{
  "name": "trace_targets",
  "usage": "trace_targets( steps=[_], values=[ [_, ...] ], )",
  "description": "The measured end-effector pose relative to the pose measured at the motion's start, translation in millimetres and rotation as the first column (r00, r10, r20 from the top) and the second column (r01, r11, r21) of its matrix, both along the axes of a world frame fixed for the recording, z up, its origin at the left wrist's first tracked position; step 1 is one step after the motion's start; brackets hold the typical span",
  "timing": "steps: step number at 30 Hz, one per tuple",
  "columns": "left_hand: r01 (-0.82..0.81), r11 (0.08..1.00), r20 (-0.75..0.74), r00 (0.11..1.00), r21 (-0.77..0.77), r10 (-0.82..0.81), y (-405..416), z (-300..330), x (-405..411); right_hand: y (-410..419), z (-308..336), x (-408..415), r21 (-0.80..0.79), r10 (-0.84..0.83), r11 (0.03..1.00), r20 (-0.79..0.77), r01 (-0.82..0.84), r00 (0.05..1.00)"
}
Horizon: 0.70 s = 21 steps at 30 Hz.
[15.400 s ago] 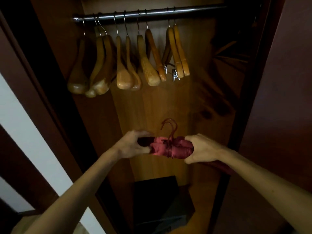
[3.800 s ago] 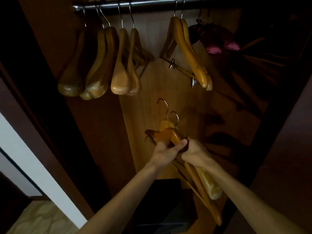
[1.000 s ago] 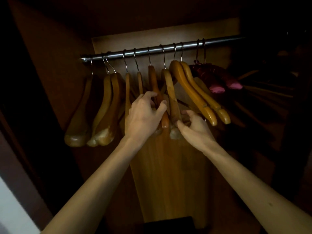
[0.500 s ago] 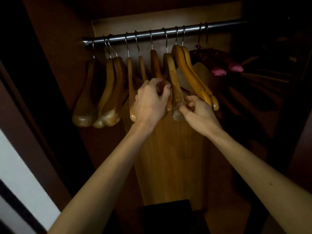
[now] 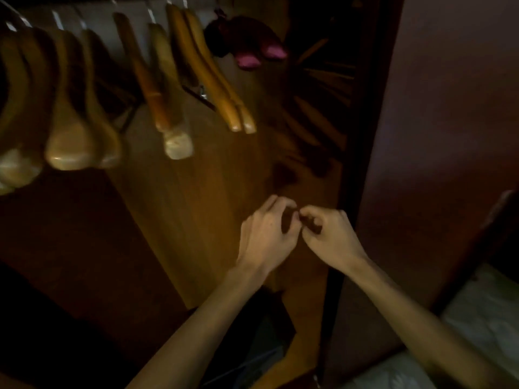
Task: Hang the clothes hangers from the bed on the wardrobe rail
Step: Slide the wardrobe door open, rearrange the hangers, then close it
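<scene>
Both hands are low and empty, meeting in front of the wardrobe's wooden back panel (image 5: 196, 209); the left hand (image 5: 266, 234) has its fingers curled inward with nothing in them; the right hand (image 5: 328, 237) sits just beside it, knuckles bent, fingertips close to the left's, holding nothing either; the frame is blurred, so whether the fingertips actually touch I cannot tell. Around the hands there is open room: bare panel to the left and above, well apart from anything hanging. To the right, the dark edge of the wardrobe frame (image 5: 348, 164) runs close past the right hand, with the reddish door (image 5: 438, 108) beyond it. Up and to the left hang the wooden hangers (image 5: 157, 88), their hooks running out of the top of the frame; the rail itself is cut off; a pair of slimmer ones (image 5: 216, 80) angles down to the right, and the pink padded hangers (image 5: 247, 43) hang farthest right. Near right, a pale corner of the bed (image 5: 483, 318) shows; near, below the forearms, a dark box (image 5: 258, 346).
</scene>
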<state>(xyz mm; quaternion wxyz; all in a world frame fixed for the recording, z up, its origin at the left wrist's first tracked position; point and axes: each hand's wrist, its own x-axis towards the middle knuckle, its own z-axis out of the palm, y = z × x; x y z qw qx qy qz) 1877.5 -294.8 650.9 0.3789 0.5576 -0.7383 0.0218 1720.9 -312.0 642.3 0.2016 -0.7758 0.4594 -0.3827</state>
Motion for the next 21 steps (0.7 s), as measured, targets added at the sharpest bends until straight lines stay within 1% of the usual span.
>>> trace_targets(
  steps=[2,4,5,7,9,11,13,16,21],
  values=[
    [0.039,0.984,-0.088,0.996,0.173,-0.024,-23,-15,-25,-4,-24,-29,0.061,-0.016,0.998,0.008,0.015,1.000],
    [0.132,0.928,-0.267,0.963,0.348,-0.036,-47,-19,-48,-7,-43,-49,0.114,0.001,0.994,-0.007,0.000,1.000],
    [0.182,0.894,-0.338,0.940,0.409,-0.037,-59,-20,-59,-8,-52,-57,0.135,0.020,0.991,-0.029,-0.016,0.999],
    [0.264,0.847,-0.404,0.913,0.461,-0.064,-78,-21,-78,-11,-64,-68,0.167,0.054,0.985,-0.075,-0.041,0.996],
    [0.337,0.811,-0.473,0.877,0.478,-0.085,-88,-25,-90,-15,-71,-75,0.195,0.076,0.979,-0.089,-0.057,0.993],
    [0.365,0.821,-0.510,0.853,0.439,-0.106,-92,-34,-93,-18,-77,-79,0.206,0.089,0.976,-0.104,-0.066,0.991],
    [0.372,0.852,-0.509,0.848,0.368,-0.150,-91,-41,-95,-19,-81,-81,0.204,0.099,0.976,-0.117,-0.074,0.988],
    [0.325,0.889,-0.491,0.860,0.324,-0.136,-86,-40,-101,-19,-85,-81,0.206,0.087,0.977,-0.163,-0.053,0.983],
    [0.259,0.921,-0.403,0.906,0.292,-0.127,-83,-38,-101,-22,-79,-81,0.175,0.029,0.984,-0.224,0.011,0.974]
  ],
)
